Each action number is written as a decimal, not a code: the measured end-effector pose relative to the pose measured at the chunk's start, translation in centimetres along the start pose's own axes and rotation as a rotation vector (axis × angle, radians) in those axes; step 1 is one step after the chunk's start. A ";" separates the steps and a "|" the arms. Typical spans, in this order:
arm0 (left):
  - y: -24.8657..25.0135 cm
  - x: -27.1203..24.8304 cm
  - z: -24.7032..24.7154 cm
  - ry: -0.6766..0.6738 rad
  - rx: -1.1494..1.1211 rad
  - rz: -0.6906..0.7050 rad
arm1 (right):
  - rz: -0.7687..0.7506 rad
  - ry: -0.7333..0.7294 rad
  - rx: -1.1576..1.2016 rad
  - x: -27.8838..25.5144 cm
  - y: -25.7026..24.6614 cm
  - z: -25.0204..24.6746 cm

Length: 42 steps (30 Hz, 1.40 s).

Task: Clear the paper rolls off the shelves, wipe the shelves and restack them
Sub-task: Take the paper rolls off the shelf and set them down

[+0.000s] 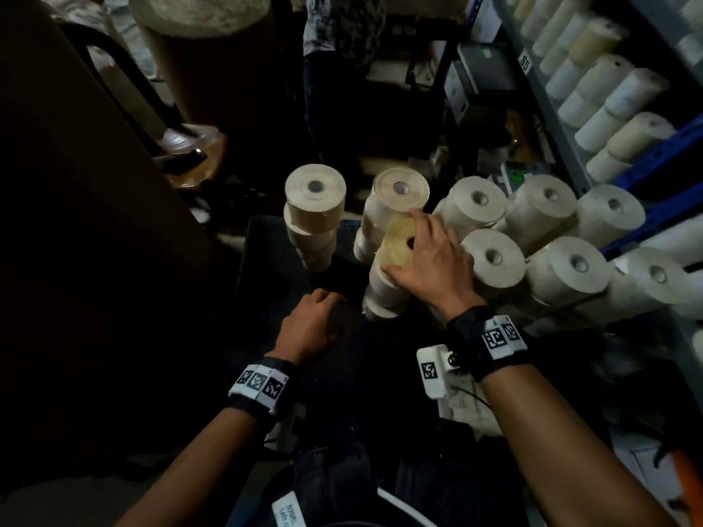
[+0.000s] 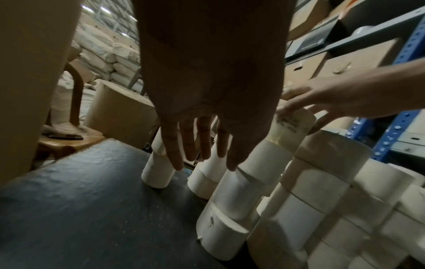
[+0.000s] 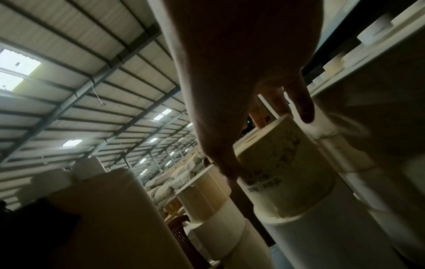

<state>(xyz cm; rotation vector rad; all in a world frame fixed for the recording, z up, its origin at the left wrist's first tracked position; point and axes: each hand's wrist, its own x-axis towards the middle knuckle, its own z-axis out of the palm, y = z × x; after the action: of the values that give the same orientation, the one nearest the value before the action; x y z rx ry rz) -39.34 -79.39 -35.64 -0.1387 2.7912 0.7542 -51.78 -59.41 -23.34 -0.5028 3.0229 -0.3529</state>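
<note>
My right hand (image 1: 430,260) grips yellowish roll (image 1: 399,237) atop stack; left hand (image 1: 315,321) relaxed, empty. Rack (image 1: 563,119) right, full of rolls. More stacks (image 1: 532,237) crowd right side.

On the desk (image 1: 266,260) ahead of me stand stacks of paper rolls (image 1: 494,256): one stack (image 1: 315,218) alone at the left, two more just right of it, then a packed block running right to the shelving (image 1: 570,119). My right hand (image 1: 430,260) rests on the top roll (image 1: 399,241) of the nearer middle stack. My left hand (image 1: 312,325) hangs over the desk, nearer me and left of that stack. More rolls (image 1: 608,89) sit on the shelves at right. A large roll (image 1: 201,43) stands behind the desk, far left.
</note>
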 end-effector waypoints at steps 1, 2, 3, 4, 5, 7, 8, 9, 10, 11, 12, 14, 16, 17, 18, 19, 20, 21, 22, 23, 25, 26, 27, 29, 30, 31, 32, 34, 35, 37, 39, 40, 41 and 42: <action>0.1 0.0 0.0 -0.004 0.009 0.005 | 0.000 0.042 -0.004 -0.7 0.2 -0.1; 0.2 -0.1 -0.1 -0.011 0.018 0.010 | 0.003 0.106 0.013 -1.8 0.5 -0.1; 0.4 -0.1 -0.1 -0.023 0.026 0.013 | 0.004 0.190 0.057 -3.0 0.8 0.1; 0.7 -0.2 -0.1 -0.040 0.035 0.015 | -0.001 0.279 0.115 -4.6 1.2 0.6; 1.0 -0.2 0.0 -0.062 0.047 0.018 | -0.010 0.347 0.168 -6.5 1.7 1.3; 1.7 -0.4 0.6 -0.115 0.079 0.025 | -0.005 0.343 0.224 -10.1 3.0 3.6; 2.0 -0.5 1.2 -0.152 0.096 0.031 | 0.023 0.270 0.223 -11.8 4.1 5.2; 2.4 -0.7 1.9 -0.194 0.116 0.040 | 0.069 0.165 0.213 -13.3 5.2 6.9; 2.8 -0.9 2.6 -0.236 0.137 0.054 | 0.128 0.042 0.206 -14.7 6.5 8.6; 3.3 -1.2 3.5 -0.276 0.158 0.067 | 0.188 -0.081 0.197 -16.0 7.7 9.9; 3.8 -1.5 4.4 -0.313 0.176 0.078 | 0.236 -0.180 0.185 -17.3 8.9 11.1; 5.1 -2.1 6.3 -0.386 0.204 0.096 | 0.295 -0.272 0.183 -19.9 10.9 12.1; 6.6 -2.7 8.2 -0.432 0.226 0.121 | 0.337 -0.290 0.187 -22.0 12.5 11.8; 7.6 -2.8 8.9 -0.445 0.237 0.143 | 0.357 -0.281 0.177 -22.8 13.3 11.2; 8.8 -3.0 9.5 -0.455 0.244 0.168 | 0.376 -0.264 0.170 -23.5 14.2 10.5; 10.4 -3.0 9.8 -0.456 0.250 0.195 | 0.391 -0.240 0.166 -24.1 15.1 9.6; 12.1 -3.0 10.0 -0.450 0.258 0.227 | 0.400 -0.208 0.162 -24.7 16.1 8.5; 14.1 -2.9 9.9 -0.434 0.266 0.259 | 0.406 -0.167 0.154 -25.3 17.2 7.3; 16.4 -2.8 9.7 -0.408 0.272 0.300 | 0.415 -0.117 0.149 -25.8 18.3 6.0; 18.8 -2.7 9.5 -0.377 0.278 0.346 | 0.429 -0.062 0.143 -26.3 19.6 4.4; 23.7 -2.4 8.7 -0.308 0.271 0.435 | 0.427 0.062 0.110 -27.2 22.3 1.0; 26.4 -2.2 8.4 -0.271 0.270 0.485 | 0.414 0.130 0.087 -27.8 23.8 -1.0; 29.2 -2.0 8.0 -0.238 0.269 0.532 | 0.403 0.198 0.053 -28.3 25.4 -3.2; 34.8 -1.6 7.0 -0.173 0.264 0.610 | 0.389 0.336 -0.058 -29.3 28.5 -8.4; 37.6 -1.3 6.3 -0.141 0.260 0.656 | 0.391 0.407 -0.131 -29.9 29.9 -11.2; 40.4 -1.2 5.6 -0.118 0.257 0.700 | 0.398 0.475 -0.202 -30.4 31.3 -14.0; 43.1 -0.9 5.0 -0.096 0.253 0.748 | 0.408 0.530 -0.265 -31.0 32.7 -16.6; 48.0 -0.4 3.8 -0.038 0.256 0.840 | 0.446 0.585 -0.362 -32.0 35.6 -21.1; 50.3 -0.2 3.3 -0.006 0.260 0.881 | 0.482 0.579 -0.396 -32.3 37.0 -22.9; 54.8 0.3 2.3 0.038 0.277 0.950 | 0.566 0.527 -0.433 -33.0 39.9 -26.0; 59.1 0.8 1.2 0.085 0.313 0.994 | 0.641 0.425 -0.409 -33.4 43.1 -27.6; 61.0 1.2 0.7 0.113 0.322 1.010 | 0.668 0.363 -0.384 -33.5 44.6 -27.9; 62.7 1.8 0.2 0.133 0.329 1.024 | 0.688 0.307 -0.366 -33.5 45.9 -27.9; 64.2 2.5 -0.2 0.150 0.337 1.039 | 0.702 0.271 -0.351 -33.5 46.9 -27.8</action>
<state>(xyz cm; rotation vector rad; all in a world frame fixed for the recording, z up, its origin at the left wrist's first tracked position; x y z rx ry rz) -51.70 -24.21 -5.14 1.4382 2.9508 0.4128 -37.39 0.63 -6.67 0.6518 3.2564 0.1698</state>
